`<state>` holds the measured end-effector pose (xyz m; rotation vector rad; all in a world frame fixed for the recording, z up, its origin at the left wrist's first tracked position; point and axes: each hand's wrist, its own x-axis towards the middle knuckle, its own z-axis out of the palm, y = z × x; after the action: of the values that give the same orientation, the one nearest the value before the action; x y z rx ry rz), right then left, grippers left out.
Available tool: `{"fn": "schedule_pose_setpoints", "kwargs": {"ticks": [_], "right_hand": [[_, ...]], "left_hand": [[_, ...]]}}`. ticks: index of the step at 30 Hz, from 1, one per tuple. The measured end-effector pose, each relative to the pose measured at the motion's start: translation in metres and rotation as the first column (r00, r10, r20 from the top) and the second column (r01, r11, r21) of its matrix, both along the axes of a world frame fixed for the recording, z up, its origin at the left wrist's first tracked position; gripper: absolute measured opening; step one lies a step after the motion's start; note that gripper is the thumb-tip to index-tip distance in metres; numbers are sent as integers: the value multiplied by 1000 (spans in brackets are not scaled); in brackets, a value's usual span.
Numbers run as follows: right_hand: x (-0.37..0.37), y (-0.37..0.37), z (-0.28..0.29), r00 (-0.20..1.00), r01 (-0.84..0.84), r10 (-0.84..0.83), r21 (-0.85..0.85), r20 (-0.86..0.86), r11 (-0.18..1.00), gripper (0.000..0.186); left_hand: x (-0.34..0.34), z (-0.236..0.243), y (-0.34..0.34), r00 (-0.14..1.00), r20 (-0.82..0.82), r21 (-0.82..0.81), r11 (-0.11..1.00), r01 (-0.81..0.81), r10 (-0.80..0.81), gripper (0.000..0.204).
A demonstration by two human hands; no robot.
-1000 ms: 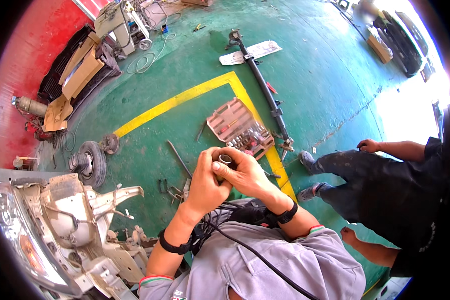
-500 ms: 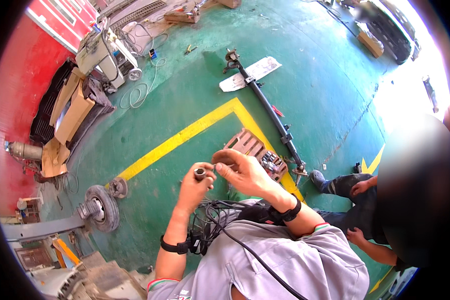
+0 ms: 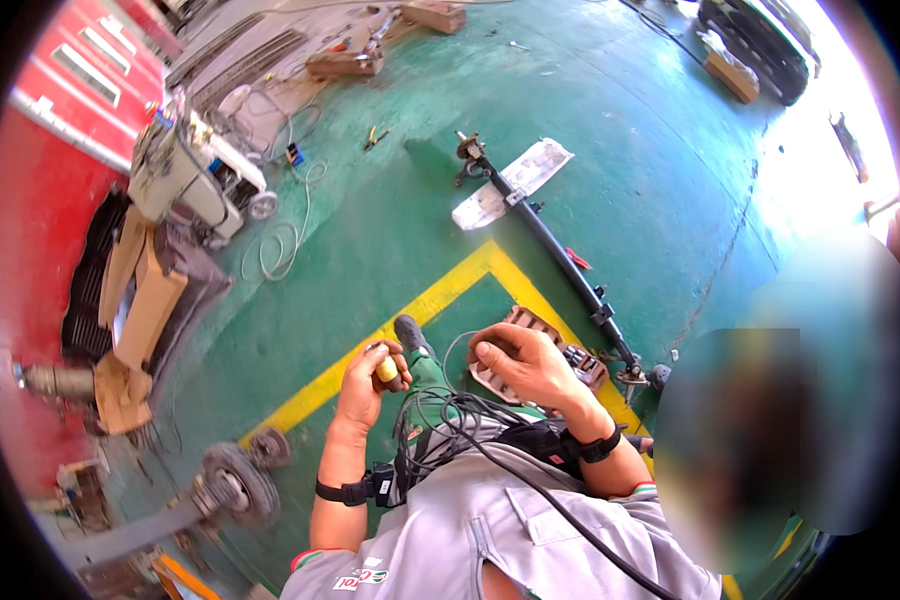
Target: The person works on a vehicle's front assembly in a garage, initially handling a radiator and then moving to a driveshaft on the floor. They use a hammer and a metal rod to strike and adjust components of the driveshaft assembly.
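Observation:
My left hand [image 3: 372,384] is closed around a short socket [image 3: 386,369], whose pale yellowish round end shows between the fingers. Apart from it, to the right, my right hand [image 3: 526,366] is loosely bent with the thumb near the index finger. I see nothing held in it, though its palm side is hidden. Just beyond and partly behind that hand lies a brown socket case [image 3: 532,319] on the floor. Several shiny sockets [image 3: 576,356] sit in its right part.
A long black axle beam [image 3: 555,252] lies across a white sheet [image 3: 485,207]. Red pliers [image 3: 577,259] rest beside it. Black cables [image 3: 450,402] hang at my waist. A wheel [image 3: 240,485] stands at lower left, a wheeled machine [image 3: 185,175] at upper left. A blurred person [image 3: 750,430] is close on my right.
My hands have moved apart, the left one turning the socket so that its pale end shows. The view has shifted, and my shoe now shows on the floor between my hands.

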<state>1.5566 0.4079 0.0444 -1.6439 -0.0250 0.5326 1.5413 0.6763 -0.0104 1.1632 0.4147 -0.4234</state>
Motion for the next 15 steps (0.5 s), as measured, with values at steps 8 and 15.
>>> {"fn": "schedule_pose_setpoints", "kwargs": {"ticks": [8,15], "right_hand": [[140,54,-6,896,443,-440,95,-57,891,26],[220,71,-1,748,661,-662,145,-48,737,22]], "left_hand": [[189,-13,91,917,-132,144,908,394,-377,38],[338,-21,174,847,-301,251,821,513,-437,43]]}}
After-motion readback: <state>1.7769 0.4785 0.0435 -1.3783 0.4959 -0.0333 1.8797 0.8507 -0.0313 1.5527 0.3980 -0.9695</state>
